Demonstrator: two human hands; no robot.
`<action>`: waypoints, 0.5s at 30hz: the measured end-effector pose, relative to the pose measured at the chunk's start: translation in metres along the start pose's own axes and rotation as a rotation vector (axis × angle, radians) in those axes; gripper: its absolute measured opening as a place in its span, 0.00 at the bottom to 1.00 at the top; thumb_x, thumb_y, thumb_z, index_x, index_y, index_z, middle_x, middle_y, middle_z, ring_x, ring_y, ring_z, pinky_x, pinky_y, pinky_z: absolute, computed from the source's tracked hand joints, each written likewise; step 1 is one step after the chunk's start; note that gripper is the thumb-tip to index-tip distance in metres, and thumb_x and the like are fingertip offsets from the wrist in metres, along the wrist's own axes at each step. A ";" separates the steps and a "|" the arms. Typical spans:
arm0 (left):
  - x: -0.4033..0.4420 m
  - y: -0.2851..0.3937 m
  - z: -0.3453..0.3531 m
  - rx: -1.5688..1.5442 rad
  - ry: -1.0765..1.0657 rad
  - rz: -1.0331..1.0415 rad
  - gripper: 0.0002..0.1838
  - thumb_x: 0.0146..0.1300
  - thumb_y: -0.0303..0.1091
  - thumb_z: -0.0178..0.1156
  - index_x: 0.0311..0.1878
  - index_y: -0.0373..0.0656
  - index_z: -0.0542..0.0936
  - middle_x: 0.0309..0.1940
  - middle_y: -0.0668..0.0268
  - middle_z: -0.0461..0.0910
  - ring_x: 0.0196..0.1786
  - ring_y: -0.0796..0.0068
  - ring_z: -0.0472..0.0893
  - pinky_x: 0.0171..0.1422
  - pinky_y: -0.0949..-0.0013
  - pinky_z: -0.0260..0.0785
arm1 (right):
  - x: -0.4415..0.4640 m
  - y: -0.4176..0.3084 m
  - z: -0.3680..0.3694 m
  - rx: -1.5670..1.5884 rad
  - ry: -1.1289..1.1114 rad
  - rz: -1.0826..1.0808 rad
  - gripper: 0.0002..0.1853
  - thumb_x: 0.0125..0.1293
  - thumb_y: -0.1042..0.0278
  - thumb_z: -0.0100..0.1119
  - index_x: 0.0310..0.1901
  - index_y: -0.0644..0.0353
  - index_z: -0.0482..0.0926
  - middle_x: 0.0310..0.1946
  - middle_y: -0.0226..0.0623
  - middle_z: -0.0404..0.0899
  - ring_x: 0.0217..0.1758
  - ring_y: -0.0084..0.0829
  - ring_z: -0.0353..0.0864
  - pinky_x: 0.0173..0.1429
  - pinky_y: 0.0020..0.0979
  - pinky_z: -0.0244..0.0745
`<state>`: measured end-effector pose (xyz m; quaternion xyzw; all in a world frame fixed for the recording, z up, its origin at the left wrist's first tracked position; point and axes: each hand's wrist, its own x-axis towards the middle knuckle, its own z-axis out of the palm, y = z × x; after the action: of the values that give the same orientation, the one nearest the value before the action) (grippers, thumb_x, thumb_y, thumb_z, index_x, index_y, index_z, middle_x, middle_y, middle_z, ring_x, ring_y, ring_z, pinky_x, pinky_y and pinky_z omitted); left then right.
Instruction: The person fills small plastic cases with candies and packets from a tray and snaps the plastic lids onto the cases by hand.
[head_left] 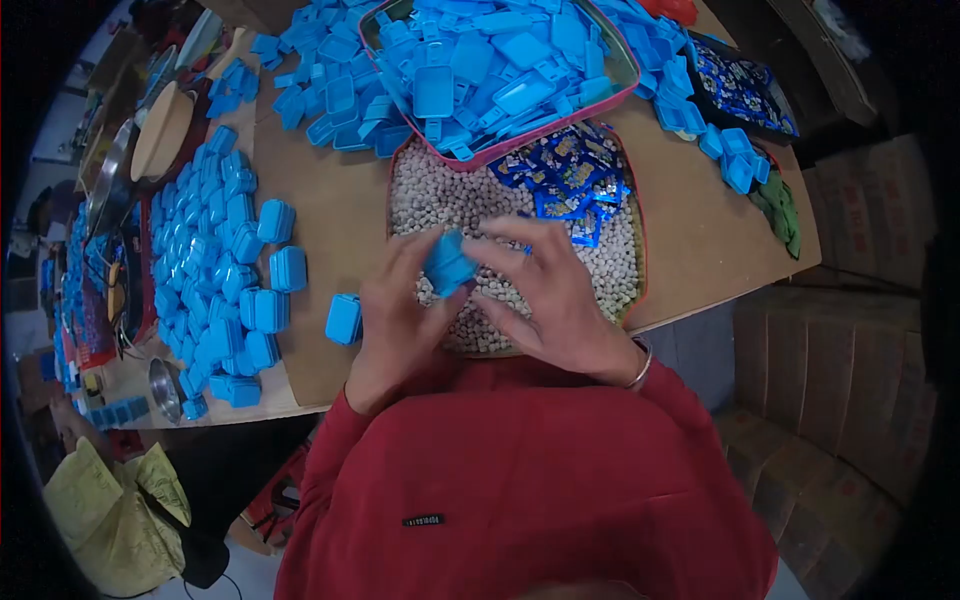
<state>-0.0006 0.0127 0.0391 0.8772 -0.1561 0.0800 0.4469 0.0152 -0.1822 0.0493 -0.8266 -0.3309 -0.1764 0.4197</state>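
Observation:
My left hand [392, 310] is closed around a small blue plastic case [450, 262], which is slightly blurred. Facing it, my right hand [550, 300] has its fingers spread and curved, with the fingertips close to the case; whether they touch it I cannot tell. Both hands are over a tray of small whitish balls [440, 200]. Blue printed packets [570, 180] lie on the balls at the tray's far right. Just left of my left hand, a closed blue case [344, 319] rests on the table.
A pink-rimmed tray [625, 60] heaped with open blue cases overlaps the far edge of the ball tray. Many closed cases [205, 270] are piled at left. A black box of packets [740, 90] and a green cloth [778, 212] sit at right. Cardboard cartons [830, 350] stand beyond the table.

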 end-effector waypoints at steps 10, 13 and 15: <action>-0.005 -0.002 0.023 -0.456 0.084 0.026 0.33 0.56 0.24 0.66 0.66 0.37 0.66 0.48 0.57 0.72 0.49 0.66 0.76 0.53 0.68 0.69 | 0.004 0.003 -0.004 0.269 0.088 0.064 0.12 0.55 0.80 0.64 0.41 0.60 0.77 0.29 0.38 0.77 0.31 0.41 0.80 0.33 0.37 0.74; 0.000 -0.008 0.037 -0.381 0.238 0.252 0.33 0.48 0.21 0.67 0.60 0.39 0.67 0.45 0.56 0.73 0.46 0.65 0.77 0.46 0.66 0.71 | 0.004 0.012 -0.003 0.340 0.044 0.046 0.11 0.54 0.80 0.65 0.38 0.59 0.76 0.28 0.39 0.77 0.31 0.41 0.80 0.32 0.37 0.73; 0.003 -0.007 0.040 -0.345 0.307 0.336 0.32 0.45 0.21 0.68 0.56 0.39 0.68 0.44 0.56 0.75 0.44 0.63 0.78 0.45 0.65 0.71 | 0.004 0.015 -0.004 0.350 0.019 0.015 0.11 0.54 0.80 0.65 0.37 0.58 0.75 0.29 0.39 0.77 0.31 0.41 0.80 0.31 0.37 0.73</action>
<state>0.0049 -0.0166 0.0111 0.7278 -0.2410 0.2570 0.5883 0.0282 -0.1899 0.0453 -0.7417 -0.3464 -0.1207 0.5615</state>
